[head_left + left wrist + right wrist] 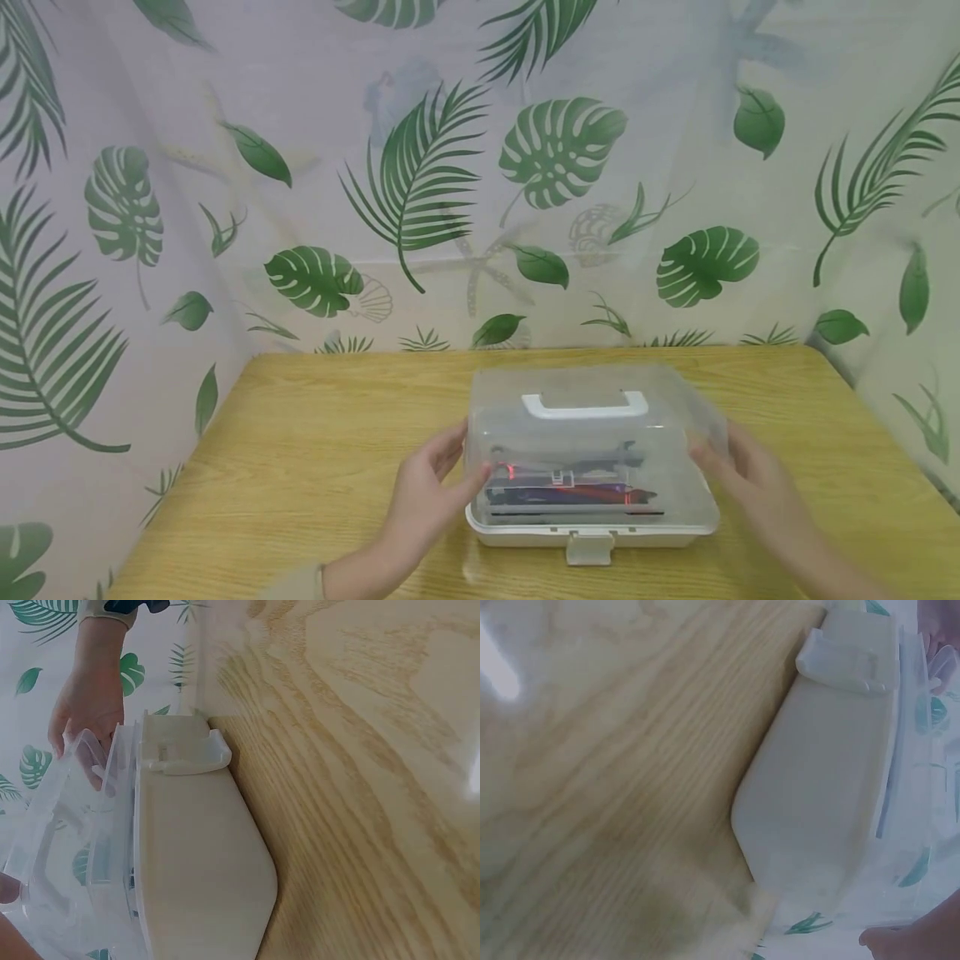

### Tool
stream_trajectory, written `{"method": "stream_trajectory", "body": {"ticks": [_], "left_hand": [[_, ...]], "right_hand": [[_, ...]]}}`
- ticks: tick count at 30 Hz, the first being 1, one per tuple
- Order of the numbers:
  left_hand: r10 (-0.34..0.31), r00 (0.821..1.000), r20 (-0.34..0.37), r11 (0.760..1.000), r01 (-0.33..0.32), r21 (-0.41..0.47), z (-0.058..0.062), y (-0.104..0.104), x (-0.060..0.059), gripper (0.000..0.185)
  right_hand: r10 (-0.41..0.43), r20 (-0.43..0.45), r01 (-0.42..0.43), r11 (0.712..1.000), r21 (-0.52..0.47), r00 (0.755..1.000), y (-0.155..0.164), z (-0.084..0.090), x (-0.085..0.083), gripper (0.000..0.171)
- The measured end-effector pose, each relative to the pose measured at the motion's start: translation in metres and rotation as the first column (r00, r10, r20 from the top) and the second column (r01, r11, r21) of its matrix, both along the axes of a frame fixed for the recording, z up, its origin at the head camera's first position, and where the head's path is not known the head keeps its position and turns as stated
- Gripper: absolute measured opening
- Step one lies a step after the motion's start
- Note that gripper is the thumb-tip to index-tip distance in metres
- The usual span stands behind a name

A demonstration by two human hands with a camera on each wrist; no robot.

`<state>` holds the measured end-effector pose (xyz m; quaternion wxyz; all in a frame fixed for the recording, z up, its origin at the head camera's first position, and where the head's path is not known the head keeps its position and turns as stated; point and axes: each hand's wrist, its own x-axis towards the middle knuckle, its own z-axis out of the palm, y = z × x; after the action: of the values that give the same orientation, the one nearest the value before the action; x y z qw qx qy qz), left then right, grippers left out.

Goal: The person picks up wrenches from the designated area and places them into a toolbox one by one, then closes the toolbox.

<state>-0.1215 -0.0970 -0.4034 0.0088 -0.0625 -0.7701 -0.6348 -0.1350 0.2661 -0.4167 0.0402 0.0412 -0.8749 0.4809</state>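
Observation:
A storage box with a white base (517,537) and a clear plastic lid (585,379) sits on the table. On the lid's top is a white handle (585,408). My left hand (426,496) grips the lid's left side, thumb on the front face. At the right side, my right hand (761,483) holds the lid in the same way. The front latch (589,548) hangs loose from the base. Through the plastic show dark, purple and red slender items, too blurred to name. In the left wrist view, the lid (45,855) stands tilted away from a clear inner tray (112,847).
The box stands on a wood-grain table (315,442), towards its front and right of the middle. Behind and at both sides hangs a leaf-patterned cloth (450,317). In the left wrist view, the base's front wall (195,855) faces the camera.

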Motion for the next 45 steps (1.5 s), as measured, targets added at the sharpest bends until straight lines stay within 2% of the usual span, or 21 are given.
{"method": "stream_trajectory", "body": {"ticks": [11,17,23,30,35,40,43,45], "left_hand": [[0.003,0.999,-0.033,0.999,-0.004,-0.032,-0.016,-0.001,0.012,0.069],[0.005,0.997,-0.083,0.997,-0.011,-0.071,-0.027,0.000,0.016,0.071],[-0.011,0.991,-0.133,0.995,-0.003,-0.103,-0.034,0.000,0.019,0.072],[-0.006,0.984,-0.179,0.994,-0.014,-0.110,-0.044,0.000,0.020,0.072],[-0.001,0.987,-0.158,0.993,-0.017,-0.113,-0.048,0.000,0.020,0.072],[0.001,0.990,-0.144,0.993,-0.018,-0.118,-0.049,-0.001,0.020,0.072],[-0.003,0.989,-0.147,0.991,-0.017,-0.136,-0.049,-0.002,0.020,0.073],[-0.011,0.986,-0.164,0.987,-0.016,-0.160,-0.049,-0.003,0.021,0.073]], "right_hand": [[-0.012,-0.097,0.011,1.000,-0.012,0.995,0.000,-0.025,0.012,0.055],[-0.003,-0.095,0.003,1.000,0.007,0.995,0.000,-0.035,0.018,0.062],[-0.001,-0.035,0.003,0.998,0.060,0.999,0.002,-0.041,0.021,0.069],[-0.001,-0.119,0.010,0.997,0.076,0.993,0.001,-0.050,0.025,0.073],[-0.001,-0.084,0.008,0.996,0.092,0.996,0.001,-0.051,0.025,0.077],[-0.001,-0.011,0.002,0.993,0.119,1.000,-0.001,-0.048,0.025,0.080],[-0.002,-0.011,0.003,0.991,0.132,1.000,-0.001,-0.049,0.025,0.080],[0.001,-0.042,0.004,0.992,0.128,0.999,0.000,-0.052,0.026,0.080]]}}
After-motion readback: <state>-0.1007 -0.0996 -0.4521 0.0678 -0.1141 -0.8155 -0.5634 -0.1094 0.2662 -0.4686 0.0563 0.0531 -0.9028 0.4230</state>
